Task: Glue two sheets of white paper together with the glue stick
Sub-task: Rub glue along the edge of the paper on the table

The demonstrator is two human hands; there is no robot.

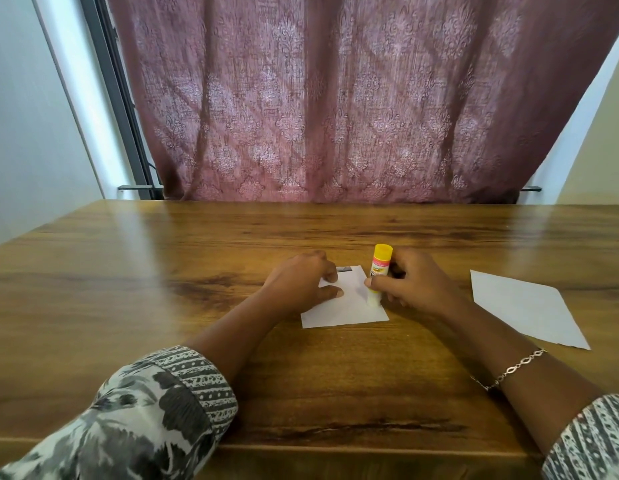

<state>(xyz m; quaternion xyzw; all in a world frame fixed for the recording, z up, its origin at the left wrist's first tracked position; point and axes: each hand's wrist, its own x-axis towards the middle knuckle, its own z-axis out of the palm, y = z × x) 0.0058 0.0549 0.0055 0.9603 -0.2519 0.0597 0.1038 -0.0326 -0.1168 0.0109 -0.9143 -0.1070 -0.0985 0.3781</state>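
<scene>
Head view showed the job only partly done, as far as I could judge. One small white sheet [342,311] lay flat in the middle of the wooden surface [128,271]. The glue stick [380,268] stood nearly upright on it, with its pale tip touching the paper near the sheet's 3 o'clock edge and its yellow end pointing up. So gluing looked to be going on, but I could not see how much glue was on the paper. The second white sheet [523,306] lay apart at about 3 o'clock, not yet put on top, so pressing the two together was left to do. The left hand [301,282] rested on the small sheet at its 10 o'clock side, fingers and thumb pressing it down. The right hand [415,282] was curled around the glue stick, gripping it.
</scene>
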